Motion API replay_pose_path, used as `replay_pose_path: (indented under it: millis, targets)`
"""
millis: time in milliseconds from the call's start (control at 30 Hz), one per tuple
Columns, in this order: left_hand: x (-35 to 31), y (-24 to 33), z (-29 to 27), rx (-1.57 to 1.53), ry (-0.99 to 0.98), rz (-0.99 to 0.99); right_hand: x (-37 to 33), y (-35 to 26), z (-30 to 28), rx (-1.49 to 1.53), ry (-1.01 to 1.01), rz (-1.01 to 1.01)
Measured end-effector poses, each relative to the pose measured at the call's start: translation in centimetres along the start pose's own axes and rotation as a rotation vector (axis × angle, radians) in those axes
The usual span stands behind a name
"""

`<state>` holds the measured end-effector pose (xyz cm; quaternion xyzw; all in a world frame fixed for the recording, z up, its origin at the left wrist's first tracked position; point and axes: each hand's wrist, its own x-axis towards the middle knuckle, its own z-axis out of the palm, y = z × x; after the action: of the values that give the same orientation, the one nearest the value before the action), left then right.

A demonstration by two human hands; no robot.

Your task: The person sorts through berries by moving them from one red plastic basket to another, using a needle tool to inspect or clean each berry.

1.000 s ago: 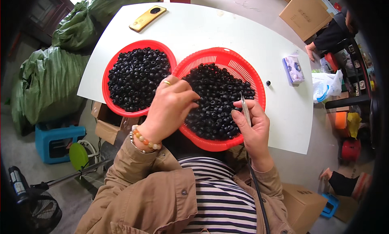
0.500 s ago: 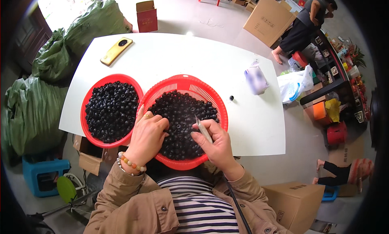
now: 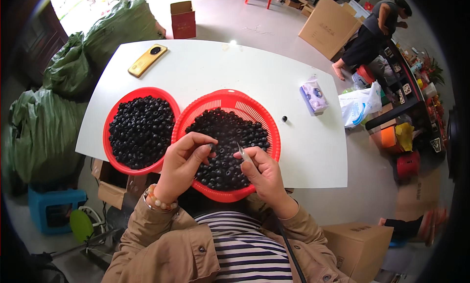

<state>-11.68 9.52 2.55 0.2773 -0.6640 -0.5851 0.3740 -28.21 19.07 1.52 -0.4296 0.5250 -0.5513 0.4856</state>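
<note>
Two red plastic baskets sit on a white table (image 3: 215,72). The left basket (image 3: 120,100) and the right basket (image 3: 264,117) both hold several small black round pieces. My left hand (image 3: 183,165) hovers over the right basket and pinches one black piece (image 3: 211,147) between thumb and fingers. My right hand (image 3: 262,173) rests at that basket's near rim, gripping a thin metal tool (image 3: 242,151) whose tip points toward the pinched piece. A bead bracelet circles my left wrist.
A yellow phone (image 3: 147,59) lies at the table's far left, a tissue pack (image 3: 314,96) at its right, one loose black piece (image 3: 284,119) beside it. Green sacks (image 3: 54,102) stand left, cardboard boxes around. Another person (image 3: 374,31) bends at the far right.
My left hand has lifted out of the heap with one black piece pinched. The right hand's tool now points at it. The view has shifted, so the table sits lower and more centred.
</note>
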Motion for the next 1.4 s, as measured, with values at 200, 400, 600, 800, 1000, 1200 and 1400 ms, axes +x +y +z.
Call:
replay_pose_path:
  millis: [200,400,600,800,1000,1200,1400]
  targets:
    - [-0.7,-0.2,0.4,-0.761,-0.077,-0.268,-0.2,-1.3,0.9,-0.071,-0.005,-0.036]
    - [-1.4,-0.4,1.7,-0.718,-0.114,-0.287,0.6,-2.1,1.6,0.124,-0.099,-0.146]
    - [-1.5,-0.3,1.7,-0.658,-0.116,-0.251,0.6,-1.6,1.4,0.226,-0.086,-0.056]
    - [-1.3,-0.4,1.4,-0.700,-0.060,-0.270,-0.2,-1.2,0.9,0.198,-0.169,-0.042]
    - [-1.3,-0.6,1.3,-0.709,-0.035,-0.237,-0.3,-1.7,1.4,0.038,-0.200,-0.135]
    - [-1.3,-0.6,1.4,-0.674,-0.009,-0.224,-0.2,-2.0,1.5,0.022,-0.195,-0.146]
    - [-1.3,-0.9,1.5,-0.677,0.002,-0.209,-0.2,-2.0,1.4,-0.003,-0.192,-0.138]
